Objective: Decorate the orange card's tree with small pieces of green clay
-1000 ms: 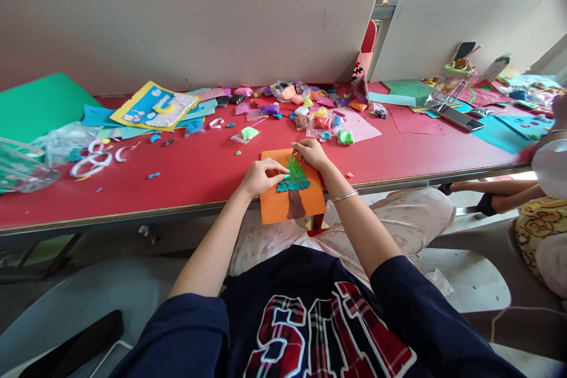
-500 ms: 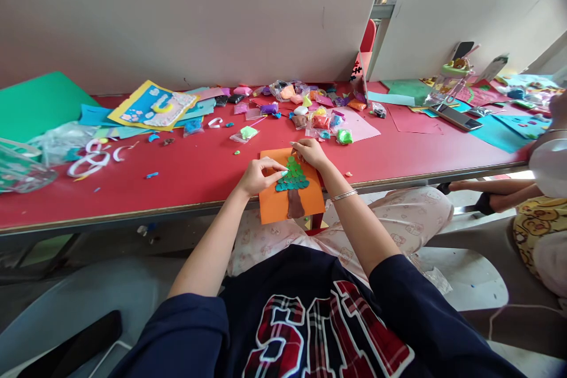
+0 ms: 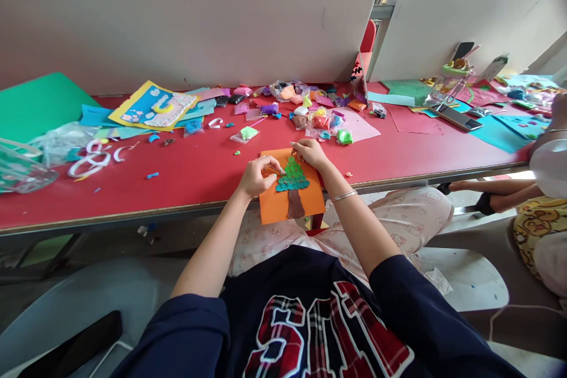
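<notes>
An orange card [image 3: 274,205] lies at the near edge of the red table [image 3: 199,168], partly overhanging it. On the card is a clay tree with a green scaled crown [image 3: 292,180] and a brown trunk [image 3: 295,205]. My left hand [image 3: 254,177] rests on the card's left part, fingers curled, thumb and forefinger tips at the crown's left edge. My right hand [image 3: 312,153] is pinched at the tip of the crown; what is between its fingers is too small to make out. A silver bangle sits on my right wrist.
Small bags of coloured clay [image 3: 319,121] and a green lump in a bag [image 3: 248,133] lie behind the card. At the left are a blue and yellow paper craft [image 3: 155,106], white paper rings [image 3: 93,159] and a green sheet [image 3: 35,103]. A phone [image 3: 456,117] and another seated person [image 3: 547,177] are at the right.
My left forefinger, stretched toward the crown before, has curled in with the thumb. The right hand and the card have stayed put.
</notes>
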A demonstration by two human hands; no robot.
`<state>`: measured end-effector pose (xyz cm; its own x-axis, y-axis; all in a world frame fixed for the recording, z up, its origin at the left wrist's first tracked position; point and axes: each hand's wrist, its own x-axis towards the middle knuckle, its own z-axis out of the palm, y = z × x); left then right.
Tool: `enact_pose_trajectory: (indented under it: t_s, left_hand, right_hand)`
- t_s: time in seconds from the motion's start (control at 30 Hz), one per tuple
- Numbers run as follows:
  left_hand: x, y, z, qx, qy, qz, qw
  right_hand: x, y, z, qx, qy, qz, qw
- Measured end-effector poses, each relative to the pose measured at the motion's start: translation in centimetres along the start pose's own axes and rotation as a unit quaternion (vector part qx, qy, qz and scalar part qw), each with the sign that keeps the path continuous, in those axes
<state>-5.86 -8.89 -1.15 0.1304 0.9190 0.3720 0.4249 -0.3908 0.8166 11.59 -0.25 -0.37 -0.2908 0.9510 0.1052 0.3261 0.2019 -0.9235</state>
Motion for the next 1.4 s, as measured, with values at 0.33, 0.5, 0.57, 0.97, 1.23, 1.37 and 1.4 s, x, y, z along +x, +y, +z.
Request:
enact_pose_trajectory:
  t_s: [0.33, 0.5, 0.57, 0.97, 1.23, 1.37, 1.4]
  left_hand:
    - [-0.09, -0.05, -0.18, 0.017, 0.017, 0.017, 1.000]
    - [-0.26, 0.17, 0.06, 0.041, 0.003, 0.028, 0.999]
    - [-0.32, 0.29, 0.06, 0.001, -0.010, 0.026, 1.000]
    - [-0.41, 0.08, -0.10, -0.001, 0.000, 0.041, 0.999]
    - [-0.25, -0.05, -0.21, -0.009, -0.001, 0.071, 0.997]
    - [-0.15, 0.01, -0.22, 0.005, -0.014, 0.061, 0.998]
    - [-0.14, 0.05, -0.21, 0.014, -0.019, 0.055, 0.998]
  right_hand:
    - [0.07, 0.28, -0.03, -0.003, -0.005, -0.013, 1.000]
    - [0.10, 0.25, -0.04, 0.000, -0.004, -0.013, 1.000]
    - [0.16, 0.31, -0.03, -0.001, -0.003, -0.013, 1.000]
    - [0.07, 0.31, -0.03, 0.002, -0.004, -0.013, 1.000]
    - [0.11, 0.26, 0.05, 0.002, 0.003, -0.009, 1.000]
    - [0.15, 0.29, 0.01, -0.004, 0.004, -0.016, 1.000]
    - [0.15, 0.29, 0.00, -0.005, 0.005, -0.016, 1.000]
